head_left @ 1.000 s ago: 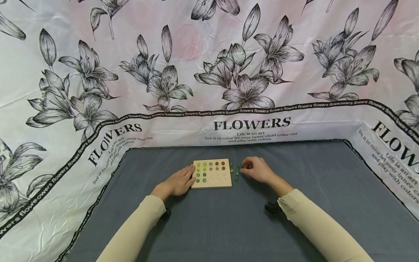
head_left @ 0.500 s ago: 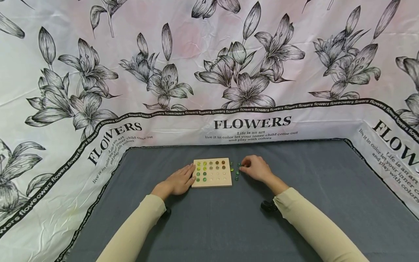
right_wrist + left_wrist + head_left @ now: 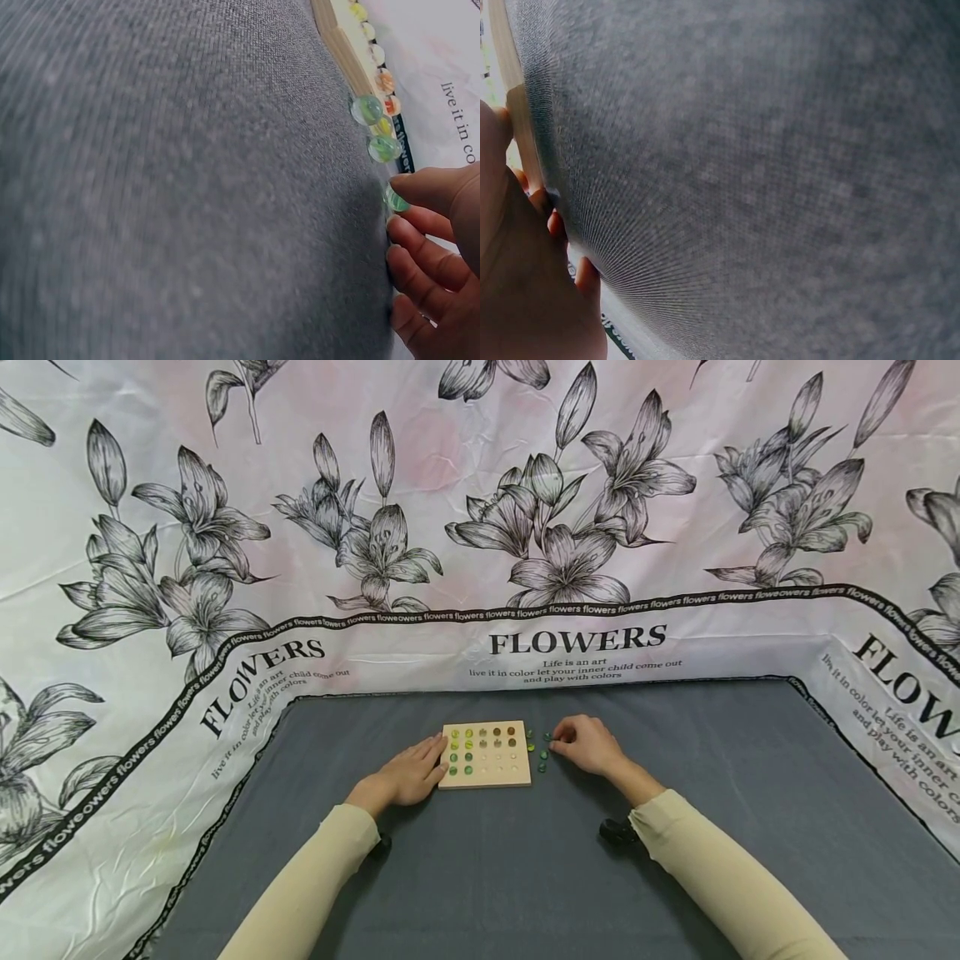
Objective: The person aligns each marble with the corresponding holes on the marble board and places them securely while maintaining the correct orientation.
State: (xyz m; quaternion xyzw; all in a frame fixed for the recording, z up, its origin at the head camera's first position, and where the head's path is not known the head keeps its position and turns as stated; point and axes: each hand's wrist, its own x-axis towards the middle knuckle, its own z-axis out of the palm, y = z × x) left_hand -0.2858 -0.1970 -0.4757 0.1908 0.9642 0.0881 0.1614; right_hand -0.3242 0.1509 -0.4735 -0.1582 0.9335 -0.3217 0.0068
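Note:
A pale wooden board (image 3: 487, 778) with rows of round hollows lies on the grey cloth; yellow, clear, brownish and green marbles fill several hollows. My left hand (image 3: 408, 774) rests against its left edge, fingers laid along the side and corner; the left wrist view shows the board's wooden edge (image 3: 523, 127) beside the fingers. Right of the board, several loose glass marbles (image 3: 543, 755) lie on the cloth. There my right hand (image 3: 591, 746) pinches a green marble (image 3: 396, 197) between thumb and forefinger, low at the cloth. Two more green marbles (image 3: 383, 148) sit just beyond it.
Grey cloth (image 3: 480, 877) covers the table around the board. A white flower-printed sheet (image 3: 420, 652) rises behind and along both sides. A black wrist device (image 3: 617, 832) hangs under the right forearm.
My right hand has shifted very slightly left and stays at the loose marbles. The left hand and the board hold their places; the head view has tilted a little.

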